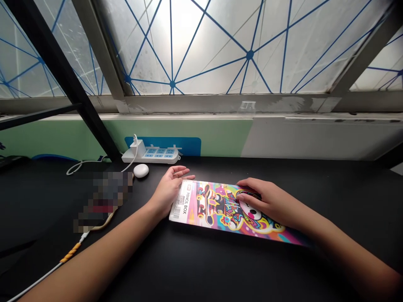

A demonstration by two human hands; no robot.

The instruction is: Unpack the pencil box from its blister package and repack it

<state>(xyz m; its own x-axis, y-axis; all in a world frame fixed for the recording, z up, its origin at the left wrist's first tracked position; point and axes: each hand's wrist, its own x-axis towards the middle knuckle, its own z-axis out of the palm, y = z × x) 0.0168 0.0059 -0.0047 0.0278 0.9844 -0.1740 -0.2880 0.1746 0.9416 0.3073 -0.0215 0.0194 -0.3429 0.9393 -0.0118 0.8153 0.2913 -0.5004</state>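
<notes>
A colorful pencil box point(217, 205) lies at a slant on the black table, its white printed label and barcode at the left end. The cartoon figure on its face is partly covered by my right hand point(264, 199). That hand grips the box, with the thumb on the printed face and the fingers at the far long edge. At the box's left end is my left hand point(170, 184), its palm against the end and its fingers stretched out past the far corner. The right end of the box is hidden behind my right wrist and forearm.
Behind the box, a white power strip point(160, 156) with a plugged-in adapter stands by the wall. A white rounded case point(141, 170) sits before it. Left of my arm lie a blurred-out item point(103, 201) and a white cable point(40, 274). A black slanted post point(69, 79) rises behind.
</notes>
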